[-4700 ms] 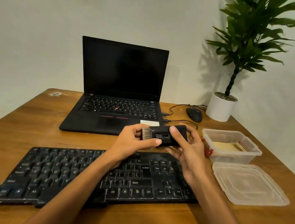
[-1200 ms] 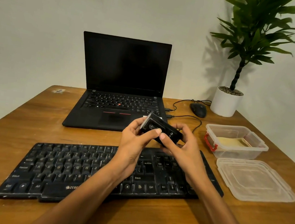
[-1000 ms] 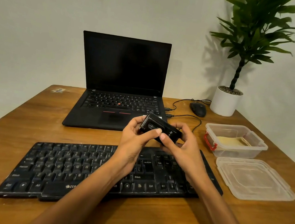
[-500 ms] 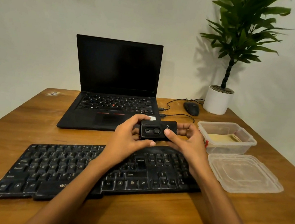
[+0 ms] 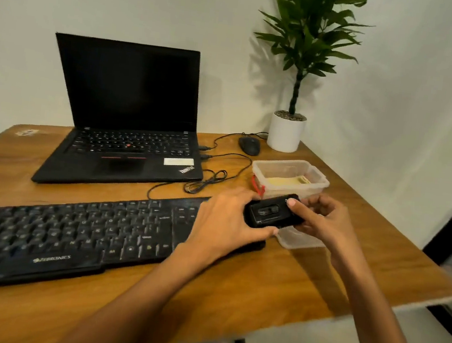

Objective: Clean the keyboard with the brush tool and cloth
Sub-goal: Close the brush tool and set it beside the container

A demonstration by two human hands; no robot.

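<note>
A black keyboard (image 5: 69, 234) lies along the front of the wooden table (image 5: 275, 291). Both hands hold a small black brush tool (image 5: 271, 212) just above the keyboard's right end, in front of the container. My left hand (image 5: 227, 222) grips the tool's left end from below and behind. My right hand (image 5: 323, 223) holds its right end, thumb pressed on the top. No bristles show. A pale yellow cloth (image 5: 286, 182) lies folded in the clear plastic container (image 5: 315, 179).
An open black laptop (image 5: 128, 119) stands behind the keyboard, cables (image 5: 212, 181) trailing from its right side. A mouse (image 5: 249, 145) and a potted plant (image 5: 286, 130) sit at the back right. The container's lid (image 5: 302, 239) lies partly under my hands. The table's right edge is close.
The view has swung right and down. Both hands have carried the brush tool to the right, from over the keyboard's middle to its right end near the container. Earlier its bristles showed; none show now.
</note>
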